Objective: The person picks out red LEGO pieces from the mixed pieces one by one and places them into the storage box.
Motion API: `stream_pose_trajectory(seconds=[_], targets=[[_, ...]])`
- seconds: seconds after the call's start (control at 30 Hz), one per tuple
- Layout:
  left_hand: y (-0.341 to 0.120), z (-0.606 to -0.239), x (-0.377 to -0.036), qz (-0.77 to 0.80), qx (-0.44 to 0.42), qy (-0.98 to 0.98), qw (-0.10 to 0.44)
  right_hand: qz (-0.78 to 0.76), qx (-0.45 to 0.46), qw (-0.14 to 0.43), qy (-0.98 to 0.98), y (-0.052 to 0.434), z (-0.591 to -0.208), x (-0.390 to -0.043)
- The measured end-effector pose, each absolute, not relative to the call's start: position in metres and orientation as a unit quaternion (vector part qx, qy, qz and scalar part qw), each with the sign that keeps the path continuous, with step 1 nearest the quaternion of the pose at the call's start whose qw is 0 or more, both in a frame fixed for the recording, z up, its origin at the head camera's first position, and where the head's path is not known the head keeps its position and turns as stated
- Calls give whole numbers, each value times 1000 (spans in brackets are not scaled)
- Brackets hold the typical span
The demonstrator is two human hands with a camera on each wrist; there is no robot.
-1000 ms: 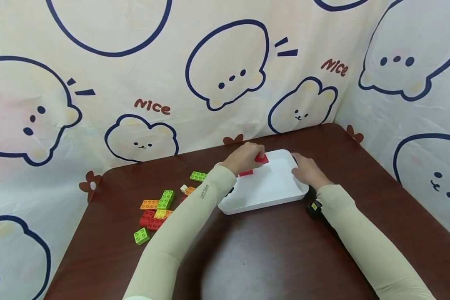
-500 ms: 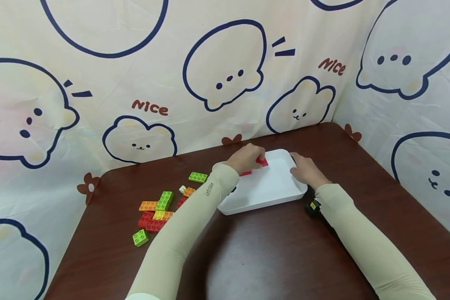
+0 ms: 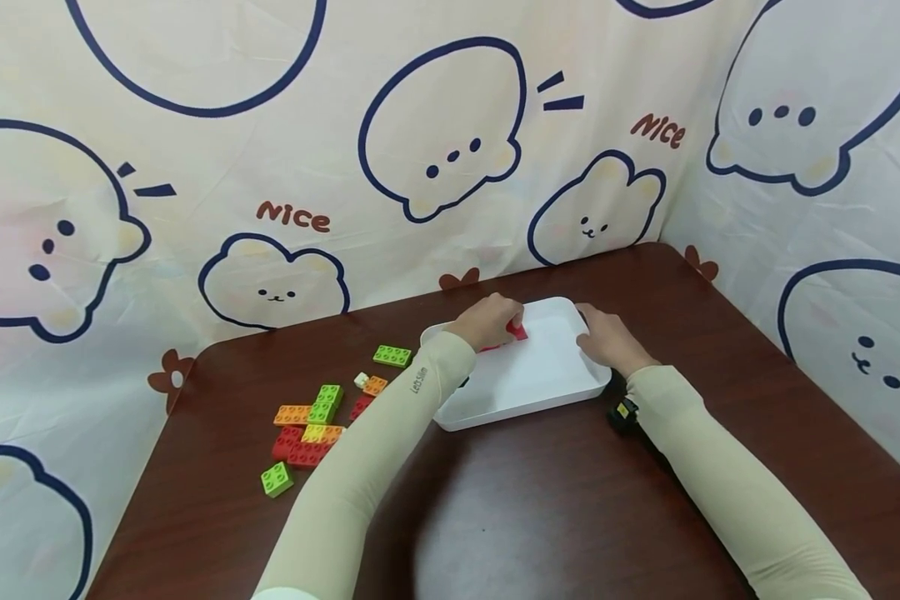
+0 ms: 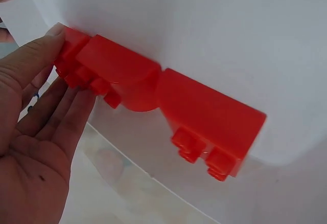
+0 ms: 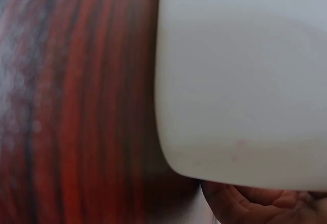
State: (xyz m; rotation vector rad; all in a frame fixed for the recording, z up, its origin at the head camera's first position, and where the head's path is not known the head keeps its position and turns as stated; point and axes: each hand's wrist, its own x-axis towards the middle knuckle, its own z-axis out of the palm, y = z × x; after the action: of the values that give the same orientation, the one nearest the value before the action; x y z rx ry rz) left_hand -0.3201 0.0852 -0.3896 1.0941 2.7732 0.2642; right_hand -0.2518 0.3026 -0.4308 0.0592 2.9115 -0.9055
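From the head camera, a white tray (image 3: 528,379) sits on the dark brown table (image 3: 555,500), and everything else places around it. The left hand (image 3: 487,321) reaches over the tray's far left corner with a red brick (image 3: 517,332) at its fingertips, inside the tray. The right hand (image 3: 607,340) rests on the tray's right rim. A scatter of green, orange, yellow and red bricks (image 3: 318,417) lies on the table well left of the tray.

The left wrist camera shows the red bricks (image 4: 153,101) lying end to end on the tray floor (image 4: 230,29), studs turned sideways. The left fingers (image 4: 36,65) are straight, the grip released, one fingertip touching the end brick.

The right wrist camera shows the tray's rounded corner (image 5: 245,106) over the table (image 5: 76,106), the right hand's fingers (image 5: 255,203) curled under the rim, grasping the tray.
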Motion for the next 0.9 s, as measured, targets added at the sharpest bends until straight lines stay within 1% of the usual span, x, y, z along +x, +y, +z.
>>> stream_pose_trajectory(seconds=[0.43, 0.9], targets=[[81, -392, -322, 79, 368, 924, 74, -297, 25, 55, 953, 301, -429, -252], [82, -394, -321, 80, 358, 927, 77, -296, 21, 52, 954, 301, -430, -251]])
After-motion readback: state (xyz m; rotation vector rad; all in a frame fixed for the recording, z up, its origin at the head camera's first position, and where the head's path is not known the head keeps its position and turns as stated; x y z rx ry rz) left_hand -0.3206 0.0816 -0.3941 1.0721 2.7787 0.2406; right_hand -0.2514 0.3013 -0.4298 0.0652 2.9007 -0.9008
